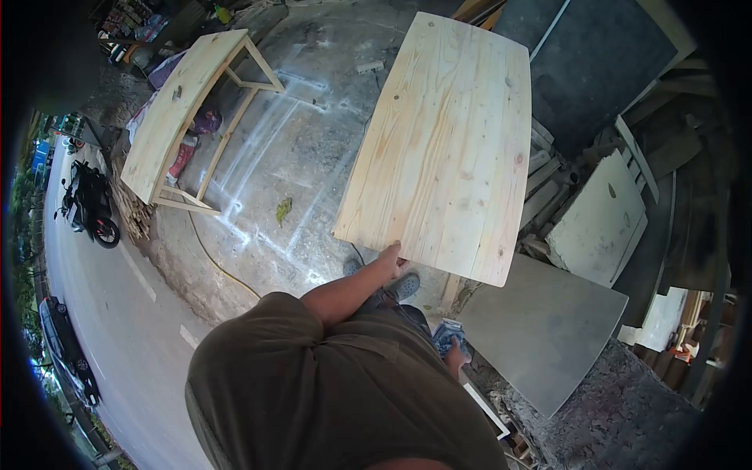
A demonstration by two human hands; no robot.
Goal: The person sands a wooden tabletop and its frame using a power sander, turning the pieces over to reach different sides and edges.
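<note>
My left hand (389, 259) pinches the near edge of a pale wooden tabletop (450, 141), thumb on the upper face and fingers out of sight beneath. Rounded corners and several small knots mark the broad board, which reaches away from my body. Low by my right side, my right hand (456, 357) is closed round a small blue and grey power tool (448, 335), partly hidden; its exact kind I cannot make out. The tool is apart from the tabletop.
Another wooden table (176, 102) stands on the left. White dust lines and a leaf (283, 209) mark the concrete floor. A yellowish hose (215, 262) crosses it. A grey panel (540, 321) and stacked scrap boards (599, 215) lie right. A motorcycle (88, 205) stands by the road.
</note>
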